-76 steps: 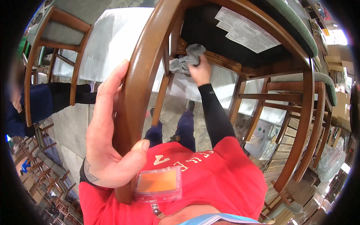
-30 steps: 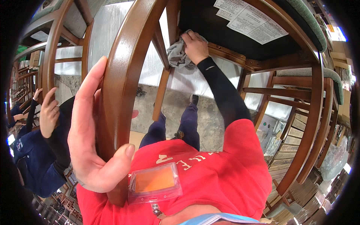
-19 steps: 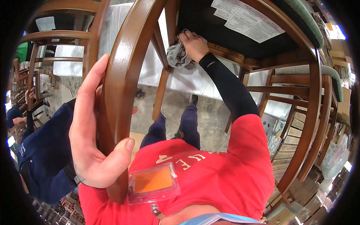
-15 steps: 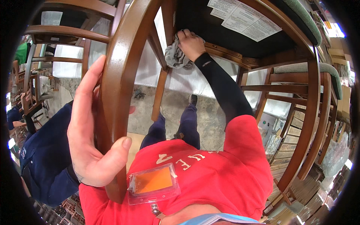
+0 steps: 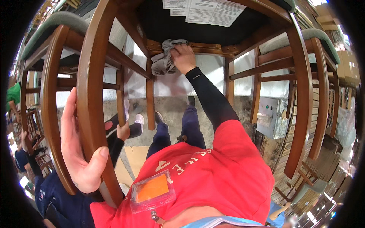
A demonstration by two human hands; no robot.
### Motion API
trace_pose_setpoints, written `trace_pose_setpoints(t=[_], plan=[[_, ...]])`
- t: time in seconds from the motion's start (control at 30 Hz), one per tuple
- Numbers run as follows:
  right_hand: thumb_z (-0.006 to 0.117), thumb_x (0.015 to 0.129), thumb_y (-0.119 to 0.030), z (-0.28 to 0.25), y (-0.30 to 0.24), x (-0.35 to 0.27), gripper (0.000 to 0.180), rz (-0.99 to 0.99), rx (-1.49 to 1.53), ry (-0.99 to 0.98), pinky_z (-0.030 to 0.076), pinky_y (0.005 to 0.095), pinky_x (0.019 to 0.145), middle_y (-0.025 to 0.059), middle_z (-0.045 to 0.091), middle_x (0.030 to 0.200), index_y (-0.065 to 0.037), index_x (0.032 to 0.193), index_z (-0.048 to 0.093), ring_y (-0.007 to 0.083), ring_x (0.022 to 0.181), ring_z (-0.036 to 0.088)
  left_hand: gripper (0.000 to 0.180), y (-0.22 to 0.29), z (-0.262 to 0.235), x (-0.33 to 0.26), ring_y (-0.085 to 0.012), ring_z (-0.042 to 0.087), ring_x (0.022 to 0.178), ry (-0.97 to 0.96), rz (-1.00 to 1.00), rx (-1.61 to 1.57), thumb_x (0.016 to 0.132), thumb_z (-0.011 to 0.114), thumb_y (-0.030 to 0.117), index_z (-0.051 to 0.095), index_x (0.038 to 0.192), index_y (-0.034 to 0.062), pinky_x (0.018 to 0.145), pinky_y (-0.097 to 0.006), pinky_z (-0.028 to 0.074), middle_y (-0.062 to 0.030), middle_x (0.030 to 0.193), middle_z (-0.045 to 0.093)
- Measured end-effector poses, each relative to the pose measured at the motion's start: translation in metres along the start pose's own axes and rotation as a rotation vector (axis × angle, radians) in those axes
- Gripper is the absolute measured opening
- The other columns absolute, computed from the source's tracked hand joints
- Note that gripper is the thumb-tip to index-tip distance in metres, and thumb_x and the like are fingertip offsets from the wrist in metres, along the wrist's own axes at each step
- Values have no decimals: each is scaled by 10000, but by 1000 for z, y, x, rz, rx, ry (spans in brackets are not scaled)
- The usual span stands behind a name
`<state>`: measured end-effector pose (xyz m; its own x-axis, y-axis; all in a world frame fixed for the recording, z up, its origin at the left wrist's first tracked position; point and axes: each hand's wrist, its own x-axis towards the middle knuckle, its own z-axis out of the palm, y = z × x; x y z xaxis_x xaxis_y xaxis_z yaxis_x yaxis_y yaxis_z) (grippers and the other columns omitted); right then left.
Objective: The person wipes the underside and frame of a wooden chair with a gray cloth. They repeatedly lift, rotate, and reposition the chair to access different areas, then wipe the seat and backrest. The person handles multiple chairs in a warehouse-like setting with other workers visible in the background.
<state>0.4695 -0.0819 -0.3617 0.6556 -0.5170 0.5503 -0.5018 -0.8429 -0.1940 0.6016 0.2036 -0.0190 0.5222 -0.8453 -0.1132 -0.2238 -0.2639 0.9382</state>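
A brown wooden chair lies turned over in front of me, with the black underside of its seat (image 5: pixel 213 34) facing me. My left hand (image 5: pixel 81 163) is wrapped round one thick chair leg (image 5: pixel 91 87) at the left, thumb on the near side and some fingers hidden behind the wood. My right hand (image 5: pixel 184 57), in a black sleeve, grips a crumpled grey cloth (image 5: pixel 164 62). The cloth rests against the corner where the seat rail (image 5: pixel 207 49) meets another leg (image 5: pixel 150 102).
Chairs with green-grey seats stand close at the left (image 5: pixel 51 24) and right (image 5: pixel 319 36). A co-worker in dark blue (image 5: pixel 64 201) is near my left, with a hand (image 5: pixel 123 131) on a chair leg. A grey metal box (image 5: pixel 272 117) is below at the right.
The chair has swung to the left and sits squarer before me. My right hand and the cloth have shifted left along the rail. My left hand keeps its hold on the leg.
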Motion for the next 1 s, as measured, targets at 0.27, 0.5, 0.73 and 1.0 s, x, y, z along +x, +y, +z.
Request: trace_pose_setpoints(t=[0.27,0.5,0.73,1.0], plan=[[687,726,-104,-49,67,-62,234,485,-173,359,442,534,884,192,591,1026,-54,935,594,423,1008,543,1053,0,-3,-4,-260,449,1369,-86,29,38,810,743,395,154,1594,13,1019,-411,481,-154,1543,357],[707,752,-91,-29,45,-36,282,853,275,610,459,496,916,203,561,1070,15,986,590,428,1057,526,1015,15,3,4,-243,438,1371,-118,23,61,802,724,334,167,1598,43,1036,-405,476,-153,1558,335],[665,797,-31,-48,89,-67,310,1189,-125,875,466,494,877,293,601,1033,89,1062,557,485,1004,582,1013,10,2,4,-274,415,1402,-123,47,92,810,722,351,164,1601,53,1023,-419,482,-158,1551,352],[585,710,98,-21,70,-73,306,1203,-65,955,467,496,891,283,599,1043,84,1016,598,492,1025,565,1035,16,-1,3,-268,407,1407,-175,28,157,835,724,351,105,1605,41,1037,-421,468,-153,1536,360]])
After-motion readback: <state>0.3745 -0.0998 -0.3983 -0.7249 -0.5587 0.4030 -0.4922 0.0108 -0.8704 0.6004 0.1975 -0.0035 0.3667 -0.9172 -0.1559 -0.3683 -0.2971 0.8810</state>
